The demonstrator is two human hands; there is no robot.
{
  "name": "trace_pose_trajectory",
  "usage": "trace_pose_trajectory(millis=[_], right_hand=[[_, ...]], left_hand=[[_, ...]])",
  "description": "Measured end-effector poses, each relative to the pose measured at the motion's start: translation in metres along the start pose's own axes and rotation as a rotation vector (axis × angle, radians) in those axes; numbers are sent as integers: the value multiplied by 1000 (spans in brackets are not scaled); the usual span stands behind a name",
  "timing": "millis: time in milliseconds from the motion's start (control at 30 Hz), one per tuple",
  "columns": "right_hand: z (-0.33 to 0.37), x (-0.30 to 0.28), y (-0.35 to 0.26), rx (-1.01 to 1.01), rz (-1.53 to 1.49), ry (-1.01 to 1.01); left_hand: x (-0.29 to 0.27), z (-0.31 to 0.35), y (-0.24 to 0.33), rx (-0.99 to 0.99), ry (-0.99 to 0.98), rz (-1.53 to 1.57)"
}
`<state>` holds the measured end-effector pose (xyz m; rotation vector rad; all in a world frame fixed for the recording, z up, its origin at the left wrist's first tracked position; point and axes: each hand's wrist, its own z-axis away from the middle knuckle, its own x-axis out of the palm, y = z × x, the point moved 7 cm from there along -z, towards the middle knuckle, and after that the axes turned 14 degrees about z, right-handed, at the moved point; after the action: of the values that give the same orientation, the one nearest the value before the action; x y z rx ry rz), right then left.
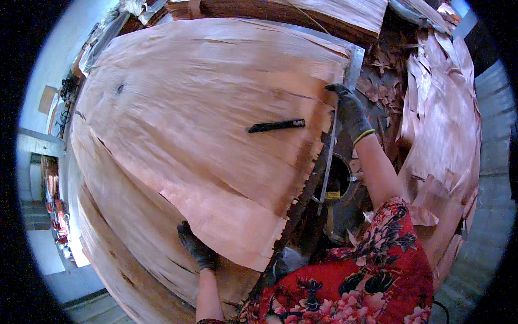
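A large sheet of pale brown wood veneer (216,92) lies across the stack before me, its right edge ragged. My left hand (197,248), in a dark glove, rests at the near edge of this top sheet, fingers stretched over the veneer beneath. At the far right edge is my right hand (349,110), also gloved, with its fingers extended over the sheet's border; their undersides are hidden. Between my hands, a narrow black bar-shaped tool (276,126) lies on the veneer, touched by neither hand.
Further veneer layers (135,259) fan out at the near left. A metal strip (330,154) runs along the right side. Beyond it are scraps (380,94), a round dark opening (340,175) and a tall veneer pile (440,113). Another stack (280,16) stands at the far side.
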<state>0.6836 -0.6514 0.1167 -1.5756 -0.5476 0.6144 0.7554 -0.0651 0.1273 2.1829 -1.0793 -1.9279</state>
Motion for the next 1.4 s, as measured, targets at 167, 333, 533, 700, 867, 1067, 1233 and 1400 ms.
trace_pose_trajectory(millis=[167, 333, 533, 700, 867, 1067, 1233, 1400], right_hand=[[-24, -28, 69, 409, -272, 151], [-69, -47, 98, 239, 35, 226], [-118, -37, 70, 135, -256, 414], [-139, -26, 51, 149, 333, 75], [-150, -142, 55, -71, 909, 90], [-71, -73, -28, -160, 502, -17], [81, 32, -134, -349, 797, -267], [149, 31, -172, -895, 1259, -467]], left_hand=[[20, 8, -42, -166, -107, -4], [8, -4, -4, -159, -220, -242], [10, 12, -39, -162, -22, -197], [-3, 5, -19, -151, 31, -105], [10, -12, -9, 46, -60, -221], [2, 2, -9, -7, -77, -232], [10, 0, -2, 273, 97, -106], [31, 0, -4, 407, 84, 11]])
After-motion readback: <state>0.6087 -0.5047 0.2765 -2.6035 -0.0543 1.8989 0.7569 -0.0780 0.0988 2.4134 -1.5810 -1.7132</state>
